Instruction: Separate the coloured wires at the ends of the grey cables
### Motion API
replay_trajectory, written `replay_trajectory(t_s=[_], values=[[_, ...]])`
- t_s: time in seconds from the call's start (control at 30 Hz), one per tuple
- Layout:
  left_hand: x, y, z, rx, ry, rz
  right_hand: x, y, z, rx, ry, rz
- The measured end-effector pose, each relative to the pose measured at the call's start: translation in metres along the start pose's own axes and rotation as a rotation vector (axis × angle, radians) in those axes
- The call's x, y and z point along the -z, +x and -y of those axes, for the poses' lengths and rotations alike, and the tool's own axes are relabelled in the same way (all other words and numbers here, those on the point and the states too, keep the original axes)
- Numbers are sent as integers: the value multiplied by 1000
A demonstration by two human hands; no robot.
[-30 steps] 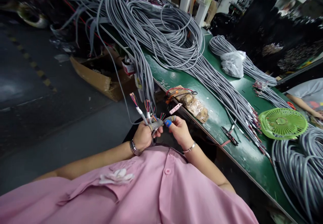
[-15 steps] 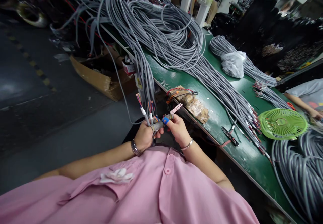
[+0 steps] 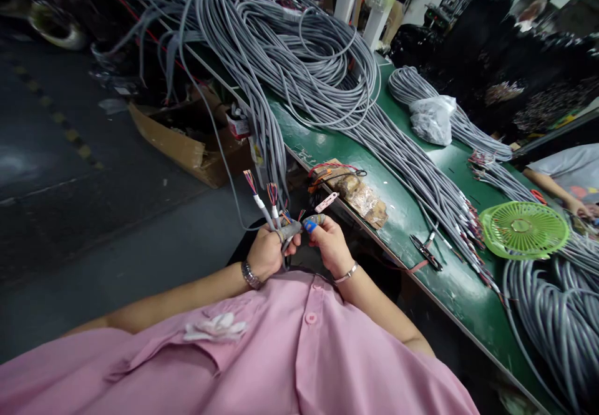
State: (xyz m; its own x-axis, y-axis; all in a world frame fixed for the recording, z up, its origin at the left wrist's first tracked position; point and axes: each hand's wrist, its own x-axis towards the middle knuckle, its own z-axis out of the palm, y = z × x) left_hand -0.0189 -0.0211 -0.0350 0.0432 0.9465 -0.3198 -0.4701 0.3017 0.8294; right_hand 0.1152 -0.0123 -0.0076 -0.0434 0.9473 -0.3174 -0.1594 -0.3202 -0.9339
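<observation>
My left hand (image 3: 267, 251) is closed round several grey cable ends (image 3: 262, 206) whose stripped coloured wires stick up above the fist. My right hand (image 3: 327, 240) is pinched, its taped fingertips on the wires of one cable end just right of the left fist. A small pink tool (image 3: 326, 201) lies on the bench edge just beyond my right hand. Both hands are held off the front edge of the green bench (image 3: 407, 215). The cables run up to a big grey bundle (image 3: 299, 59) on the bench.
A taped brown block (image 3: 358, 191) and black snips (image 3: 425, 251) lie on the bench. A green fan grille (image 3: 525, 228), a plastic bag (image 3: 433, 118) and more cable coils (image 3: 561, 315) lie to the right. Another person's arm (image 3: 556, 187) is at far right. A cardboard box (image 3: 187, 140) sits on the floor.
My right hand's pinch shifted slightly down along the wires. The cable ends in my left hand tilted a little. The other person's arm at right moved.
</observation>
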Motion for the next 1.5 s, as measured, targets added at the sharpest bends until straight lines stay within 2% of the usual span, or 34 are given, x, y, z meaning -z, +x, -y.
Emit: replay_trajectory(t_s=[0.17,0.33,0.47,0.57,0.67,0.93,1.17,1.4,1.5], values=[[1,-2,3,1,12,26,2,4,5,22,-26,60],[2,-4,5,6,30,77,4,6,4,19,-12,40],[3,-4,6,25,3,109,5,8,-1,-74,139,63],[4,-3,7,84,-9,186,6,9,-1,-161,237,127],[5,-2,8,135,11,254,6,9,0,-190,270,190],[3,-3,4,80,26,105,9,2,3,-126,214,112],[6,-1,9,24,114,110,8,-3,5,-24,11,67],[3,-3,4,28,131,96,7,-2,5,33,-7,-10],[3,-2,1,12,86,70,10,-1,3,32,64,-52]])
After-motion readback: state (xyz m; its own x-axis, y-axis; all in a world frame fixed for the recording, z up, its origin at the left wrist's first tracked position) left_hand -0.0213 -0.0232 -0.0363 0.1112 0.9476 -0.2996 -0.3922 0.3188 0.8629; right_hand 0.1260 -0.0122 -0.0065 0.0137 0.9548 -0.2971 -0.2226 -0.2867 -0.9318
